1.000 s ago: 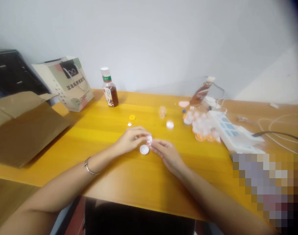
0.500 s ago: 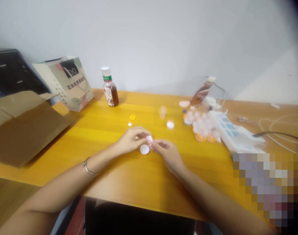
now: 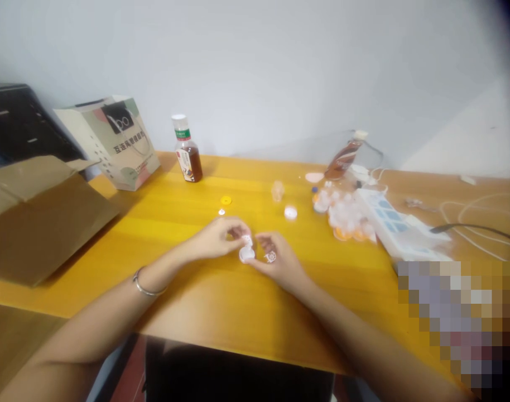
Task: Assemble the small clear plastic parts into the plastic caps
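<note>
My left hand pinches a small white perforated part between thumb and fingers. Just below that part lies a round white cap, like a shallow dish. My right hand is open beside it, thumb apart from the curled fingers, the thumb tip at the cap's edge. In the gap of that hand shows a small white lattice piece; whether it touches the palm I cannot tell. Beyond my left hand are a yellow disc and a small white piece.
A clear cup-like piece and a white round cap stand farther back. To the right are a cluster of clear and orange pieces, a tilted brown bottle and a white tray. Leftward: a bottle, paper bag, cardboard box.
My hands have come apart. The right hand has let go of the white part and opened near the cap, uncovering the lattice piece. My left hand has shifted slightly left, still holding the part.
</note>
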A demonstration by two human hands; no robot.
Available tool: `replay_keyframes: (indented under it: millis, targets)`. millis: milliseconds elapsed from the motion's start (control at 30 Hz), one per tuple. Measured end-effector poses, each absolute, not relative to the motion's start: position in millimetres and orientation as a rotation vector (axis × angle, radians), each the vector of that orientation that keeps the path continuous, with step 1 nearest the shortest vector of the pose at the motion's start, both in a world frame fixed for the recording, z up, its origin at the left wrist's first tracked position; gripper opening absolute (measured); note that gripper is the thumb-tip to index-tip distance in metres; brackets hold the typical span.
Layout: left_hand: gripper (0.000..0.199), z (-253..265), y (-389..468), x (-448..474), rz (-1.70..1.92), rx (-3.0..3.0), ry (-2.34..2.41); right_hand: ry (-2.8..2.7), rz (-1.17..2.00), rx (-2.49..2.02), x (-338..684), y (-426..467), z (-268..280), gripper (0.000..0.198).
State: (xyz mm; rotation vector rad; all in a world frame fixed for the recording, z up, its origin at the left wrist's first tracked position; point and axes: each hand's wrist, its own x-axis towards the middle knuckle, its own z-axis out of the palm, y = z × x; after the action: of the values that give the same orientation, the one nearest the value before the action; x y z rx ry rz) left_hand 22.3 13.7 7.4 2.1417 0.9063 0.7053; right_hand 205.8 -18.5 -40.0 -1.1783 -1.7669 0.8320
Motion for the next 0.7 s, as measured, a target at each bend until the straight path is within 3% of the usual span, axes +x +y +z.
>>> replay_keyframes:
  millis: [200, 700]
  targets:
    - [0.011, 9.6, 8.4, 19.4, 0.535, 2.354, 0.877, -2.055, 0.543, -1.106, 204.6, -19.8, -45.3, 0.024]
    - [0.006, 13.3, 2.0, 25.8, 0.451, 2.49, 0.812, -2.063, 0.564, -1.121, 201.2, -19.5, -44.3, 0.012]
